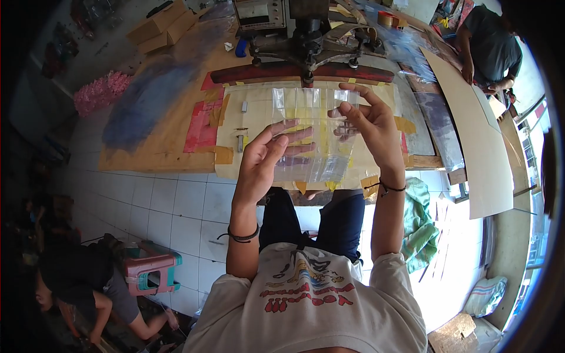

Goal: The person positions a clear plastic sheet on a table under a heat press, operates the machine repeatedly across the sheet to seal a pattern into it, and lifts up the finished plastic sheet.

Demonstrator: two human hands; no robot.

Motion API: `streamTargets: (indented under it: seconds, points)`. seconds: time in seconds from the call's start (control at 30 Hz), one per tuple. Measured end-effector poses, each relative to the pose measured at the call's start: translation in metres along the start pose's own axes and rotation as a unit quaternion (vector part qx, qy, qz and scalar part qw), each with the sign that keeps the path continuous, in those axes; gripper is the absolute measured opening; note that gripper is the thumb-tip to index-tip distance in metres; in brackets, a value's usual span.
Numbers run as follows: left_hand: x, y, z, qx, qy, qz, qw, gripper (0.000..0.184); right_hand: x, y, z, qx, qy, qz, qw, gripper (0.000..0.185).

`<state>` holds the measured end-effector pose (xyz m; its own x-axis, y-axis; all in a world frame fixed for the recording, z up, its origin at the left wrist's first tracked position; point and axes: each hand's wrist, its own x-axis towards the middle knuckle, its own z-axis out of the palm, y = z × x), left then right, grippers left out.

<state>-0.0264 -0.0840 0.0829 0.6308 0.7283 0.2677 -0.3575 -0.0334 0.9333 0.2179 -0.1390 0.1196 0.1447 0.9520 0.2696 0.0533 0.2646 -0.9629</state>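
Observation:
A clear, creased plastic sheet [323, 141] is held up between my hands over the front of the workbench. My left hand [263, 157] grips its left side, thumb in front and fingers showing through behind. At the upper right edge, my right hand [372, 125] holds it with the thumb and bent fingers; the exact contact is partly blurred by the shiny plastic. Beneath the sheet lies a pale board [229, 162] with yellow and brown tape patches. Just beyond stands a dark machine head [309, 44] with a red bar [253, 73] across its bottom.
Small metal pieces [240, 143] lie on the board. A cardboard box [162, 26] and pink bundle [101, 93] are to the left, a tape roll [388, 19] behind. A large beige sheet [471, 135] leans right, near a co-worker [491, 44]. Another person [82, 276] crouches lower left beside a stool [152, 270].

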Motion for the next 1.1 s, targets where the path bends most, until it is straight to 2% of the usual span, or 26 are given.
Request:
streamTargets:
  seconds: [0.07, 0.23, 0.37, 0.5, 0.6, 0.63, 0.67, 0.7, 0.73, 0.77, 0.8, 0.87, 0.9, 0.97, 1.03, 1.1]
  points:
    - [-0.001, 0.001, 0.001, 0.007, 0.007, 0.003, 1.0, 0.046, -0.002, 0.004, 0.003, 0.015, -0.004, -0.028, 0.999, 0.051]
    - [-0.005, -0.011, 0.002, -0.034, 0.041, -0.009, 0.999, 0.046, -0.004, 0.019, -0.001, -0.023, -0.002, -0.007, 1.0, 0.057]
    - [0.003, -0.023, 0.0, 0.01, 0.093, -0.02, 0.995, 0.045, 0.009, 0.045, 0.002, -0.037, 0.024, -0.008, 0.999, 0.056]
    - [0.007, -0.022, -0.008, 0.029, 0.11, -0.035, 0.993, 0.043, 0.006, 0.044, 0.006, 0.016, 0.018, 0.005, 1.0, 0.054]
    - [0.016, -0.03, -0.012, 0.06, 0.116, -0.046, 0.99, 0.043, 0.014, 0.05, 0.002, -0.007, 0.03, -0.012, 0.999, 0.055]
    - [0.02, -0.033, -0.013, 0.074, 0.115, -0.051, 0.989, 0.043, 0.022, 0.058, 0.0, -0.068, 0.062, -0.03, 0.995, 0.055]
    - [0.025, -0.044, -0.016, 0.222, 0.151, 0.006, 0.963, 0.045, 0.033, 0.073, -0.001, -0.128, 0.094, -0.047, 0.986, 0.055]
    - [0.03, -0.059, -0.02, 0.364, 0.181, 0.061, 0.912, 0.046, 0.035, 0.088, -0.002, -0.188, 0.123, -0.064, 0.972, 0.055]
    - [0.032, -0.068, -0.021, 0.496, 0.205, 0.116, 0.836, 0.048, 0.03, 0.106, -0.004, -0.253, 0.128, -0.076, 0.956, 0.055]
    - [0.03, -0.064, -0.023, 0.466, 0.158, 0.08, 0.867, 0.057, 0.025, 0.119, -0.006, -0.316, 0.133, -0.092, 0.935, 0.055]
    - [0.029, -0.064, -0.025, 0.52, 0.099, 0.058, 0.847, 0.06, 0.024, 0.13, -0.011, -0.377, 0.141, -0.112, 0.909, 0.054]
    - [0.017, -0.071, -0.027, 0.614, -0.015, 0.004, 0.789, 0.066, -0.002, 0.105, -0.008, -0.396, 0.075, -0.081, 0.911, 0.05]
    - [0.014, -0.068, -0.019, 0.62, -0.036, -0.039, 0.782, 0.071, -0.016, 0.1, -0.012, -0.416, 0.03, -0.073, 0.906, 0.049]
    - [0.014, -0.075, -0.019, 0.637, -0.031, -0.015, 0.77, 0.07, -0.025, 0.097, -0.014, -0.459, -0.036, -0.07, 0.885, 0.048]
    - [0.025, -0.081, -0.024, 0.648, -0.033, 0.004, 0.761, 0.069, -0.031, 0.097, -0.015, -0.509, -0.07, -0.082, 0.854, 0.048]
    - [0.047, -0.086, -0.032, 0.651, -0.039, 0.013, 0.758, 0.068, -0.018, 0.108, -0.017, -0.523, -0.05, -0.09, 0.846, 0.049]
